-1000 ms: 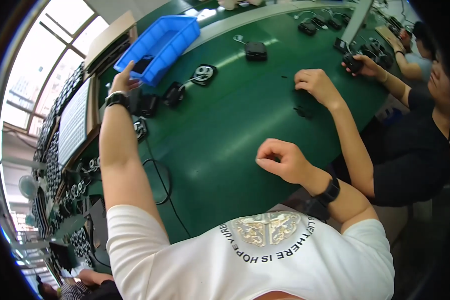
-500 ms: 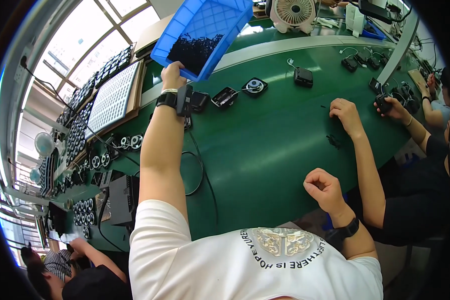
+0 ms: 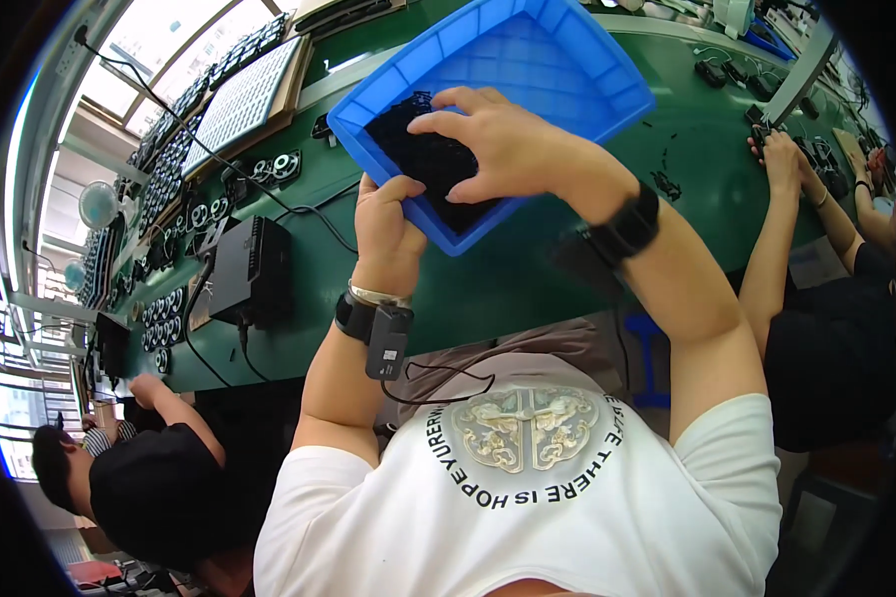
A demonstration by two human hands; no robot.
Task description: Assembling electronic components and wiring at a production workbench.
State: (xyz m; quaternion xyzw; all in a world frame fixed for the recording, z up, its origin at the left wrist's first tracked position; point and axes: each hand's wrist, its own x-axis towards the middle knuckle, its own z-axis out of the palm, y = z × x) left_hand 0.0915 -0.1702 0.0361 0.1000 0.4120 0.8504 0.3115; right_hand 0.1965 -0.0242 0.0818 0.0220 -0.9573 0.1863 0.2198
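A tilted blue plastic bin (image 3: 558, 60) hangs over the green table, close in front of me. My left hand (image 3: 386, 221) grips its near left rim, thumb over the edge and the other fingers hidden below. Many small black pieces (image 3: 418, 154) are heaped in the bin's lower left part; their exact kind is too small to make out. Over this heap reaches my right hand (image 3: 503, 144), fingers curved and spread apart. Nothing shows between its thumb and fingers. Whether the fingertips touch the pieces is hard to tell.
Left of the bin stands a black equipment box (image 3: 252, 269) with cables (image 3: 319, 214). Speaker parts (image 3: 269, 169) and a white dimpled tray (image 3: 244, 104) lie beyond. Loose black pieces (image 3: 667, 182) rest right of the bin. A co-worker's hands (image 3: 782, 164) work at the right; another person (image 3: 159, 478) sits lower left.
The bin has come toward me from the table's far side in my left hand. My right hand has moved from the near edge into the bin. The neighbour's near hand has shifted right.
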